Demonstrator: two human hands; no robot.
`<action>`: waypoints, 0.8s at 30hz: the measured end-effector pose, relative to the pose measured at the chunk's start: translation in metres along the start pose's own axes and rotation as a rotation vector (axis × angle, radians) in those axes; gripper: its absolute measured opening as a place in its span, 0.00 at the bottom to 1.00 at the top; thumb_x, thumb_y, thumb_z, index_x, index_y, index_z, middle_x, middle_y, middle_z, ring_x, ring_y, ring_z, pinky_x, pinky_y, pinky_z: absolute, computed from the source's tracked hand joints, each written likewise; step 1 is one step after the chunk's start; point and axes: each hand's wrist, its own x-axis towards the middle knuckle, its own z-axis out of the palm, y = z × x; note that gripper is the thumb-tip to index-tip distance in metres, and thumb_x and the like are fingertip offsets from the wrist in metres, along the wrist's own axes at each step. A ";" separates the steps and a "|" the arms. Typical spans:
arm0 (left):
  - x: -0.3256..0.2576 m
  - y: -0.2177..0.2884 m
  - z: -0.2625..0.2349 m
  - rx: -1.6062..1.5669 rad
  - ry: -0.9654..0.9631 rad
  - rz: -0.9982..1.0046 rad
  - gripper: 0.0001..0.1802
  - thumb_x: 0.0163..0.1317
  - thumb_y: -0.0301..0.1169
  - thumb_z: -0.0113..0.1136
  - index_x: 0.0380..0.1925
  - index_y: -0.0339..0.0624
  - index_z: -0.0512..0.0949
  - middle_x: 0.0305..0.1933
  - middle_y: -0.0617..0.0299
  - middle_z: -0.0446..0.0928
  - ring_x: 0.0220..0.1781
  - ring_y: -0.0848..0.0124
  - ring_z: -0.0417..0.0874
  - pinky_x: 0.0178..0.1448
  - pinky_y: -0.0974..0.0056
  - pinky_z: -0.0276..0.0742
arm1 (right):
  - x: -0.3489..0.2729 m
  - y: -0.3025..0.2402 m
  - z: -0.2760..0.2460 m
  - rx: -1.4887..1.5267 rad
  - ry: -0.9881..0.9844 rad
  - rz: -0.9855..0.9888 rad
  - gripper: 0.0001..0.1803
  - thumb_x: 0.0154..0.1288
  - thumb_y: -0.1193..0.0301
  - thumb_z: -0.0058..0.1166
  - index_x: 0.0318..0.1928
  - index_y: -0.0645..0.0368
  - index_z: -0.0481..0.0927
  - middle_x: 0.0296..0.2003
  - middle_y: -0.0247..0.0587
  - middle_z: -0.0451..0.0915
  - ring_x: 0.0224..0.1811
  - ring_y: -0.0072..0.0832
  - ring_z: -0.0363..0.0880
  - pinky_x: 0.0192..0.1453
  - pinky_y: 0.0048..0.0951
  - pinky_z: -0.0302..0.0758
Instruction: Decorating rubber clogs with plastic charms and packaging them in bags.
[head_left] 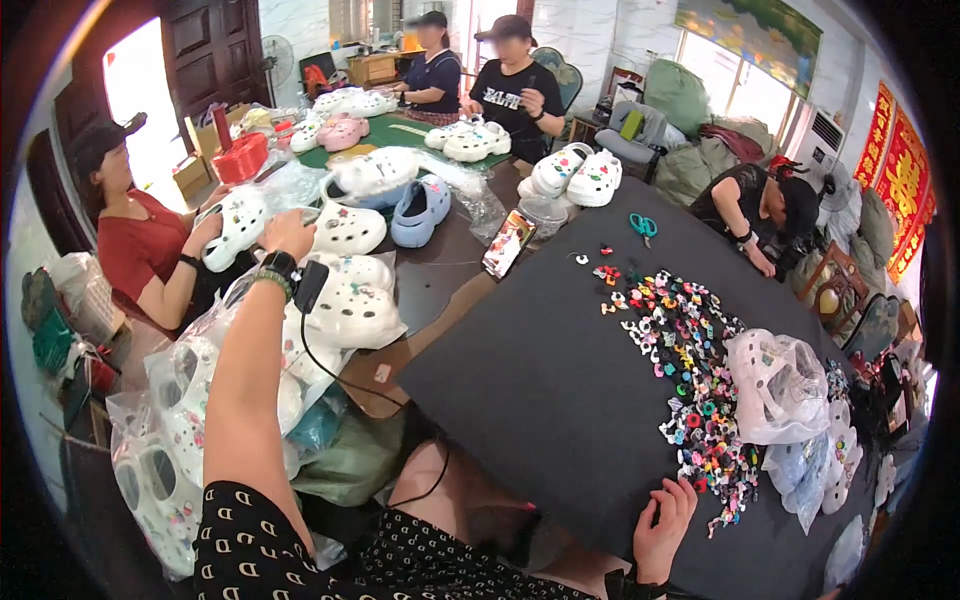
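My left arm stretches out to the pile of shoes on the left. My left hand (288, 236) is closed at the heel edge of a white clog (350, 230) decorated with small charms; its fingertips are partly hidden. Just beside it, a person in a red top holds another white clog (238, 222). My right hand (664, 528) lies on the near edge of the black tabletop (540, 400), fingers loosely bent and apart, holding nothing. Close to its fingertips spreads a long heap of colourful shoe charms (700, 400).
Bagged white clogs (165, 470) crowd my left side. A phone (509, 243) leans by the table's far corner, near teal scissors (643, 228). A plastic-wrapped clog (775, 385) stands right of the charms. A cable (340, 380) runs from my left wrist. Several co-workers sit around.
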 end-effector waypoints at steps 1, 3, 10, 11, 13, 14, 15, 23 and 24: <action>-0.019 0.003 -0.009 0.026 -0.047 -0.088 0.31 0.59 0.51 0.62 0.61 0.53 0.74 0.63 0.50 0.73 0.68 0.49 0.70 0.65 0.32 0.62 | -0.001 0.003 0.000 -0.002 -0.008 -0.002 0.09 0.56 0.85 0.53 0.38 0.64 0.76 0.49 0.49 0.76 0.61 0.52 0.69 0.64 0.50 0.66; -0.033 -0.017 -0.018 0.087 -0.116 -0.172 0.38 0.59 0.59 0.60 0.63 0.48 0.72 0.65 0.52 0.72 0.70 0.51 0.68 0.67 0.32 0.58 | -0.003 0.006 0.003 -0.016 0.044 -0.051 0.09 0.57 0.85 0.52 0.38 0.64 0.75 0.49 0.49 0.76 0.60 0.52 0.69 0.64 0.50 0.66; -0.059 -0.058 -0.015 -0.057 -0.183 -0.140 0.37 0.51 0.63 0.64 0.43 0.38 0.82 0.50 0.48 0.82 0.54 0.52 0.82 0.55 0.53 0.77 | -0.004 0.008 0.001 0.000 0.041 -0.045 0.08 0.58 0.84 0.51 0.38 0.64 0.75 0.48 0.49 0.76 0.60 0.51 0.69 0.64 0.49 0.66; -0.058 -0.058 -0.011 -0.059 -0.182 -0.126 0.37 0.51 0.63 0.64 0.43 0.38 0.82 0.50 0.48 0.82 0.54 0.52 0.82 0.55 0.53 0.77 | -0.006 0.013 0.002 0.010 0.040 -0.024 0.08 0.57 0.84 0.52 0.38 0.64 0.76 0.48 0.49 0.76 0.60 0.52 0.69 0.65 0.49 0.66; -0.042 -0.062 0.008 -0.195 0.039 0.140 0.24 0.52 0.50 0.67 0.33 0.38 0.80 0.38 0.45 0.82 0.45 0.48 0.82 0.47 0.52 0.77 | -0.012 0.017 0.002 0.005 0.051 0.027 0.08 0.57 0.84 0.52 0.38 0.63 0.76 0.48 0.49 0.77 0.60 0.52 0.69 0.65 0.49 0.66; -0.031 -0.061 0.022 -0.335 0.197 0.198 0.18 0.53 0.42 0.65 0.28 0.36 0.76 0.33 0.42 0.79 0.38 0.44 0.80 0.42 0.49 0.74 | -0.010 0.017 0.001 0.027 0.055 -0.002 0.08 0.57 0.83 0.54 0.38 0.62 0.77 0.48 0.49 0.77 0.60 0.51 0.70 0.64 0.48 0.67; -0.026 -0.049 0.024 -0.393 0.234 0.279 0.16 0.53 0.39 0.63 0.31 0.35 0.76 0.32 0.42 0.78 0.36 0.44 0.79 0.41 0.49 0.74 | -0.011 0.019 -0.004 0.027 0.063 -0.010 0.09 0.56 0.82 0.55 0.39 0.61 0.78 0.48 0.49 0.78 0.60 0.51 0.71 0.64 0.48 0.68; 0.053 -0.036 -0.046 -0.902 0.244 0.413 0.05 0.63 0.31 0.60 0.36 0.42 0.79 0.26 0.69 0.68 0.25 0.74 0.65 0.31 0.65 0.64 | -0.005 0.028 0.012 0.147 0.102 -0.056 0.10 0.56 0.78 0.58 0.40 0.61 0.79 0.50 0.46 0.78 0.62 0.47 0.70 0.64 0.46 0.69; -0.005 0.042 -0.066 -1.095 0.029 0.343 0.06 0.65 0.32 0.61 0.40 0.46 0.79 0.26 0.74 0.67 0.21 0.81 0.62 0.24 0.72 0.60 | -0.010 0.032 0.005 0.084 0.109 -0.008 0.10 0.55 0.78 0.59 0.40 0.60 0.80 0.49 0.44 0.78 0.61 0.47 0.71 0.63 0.46 0.70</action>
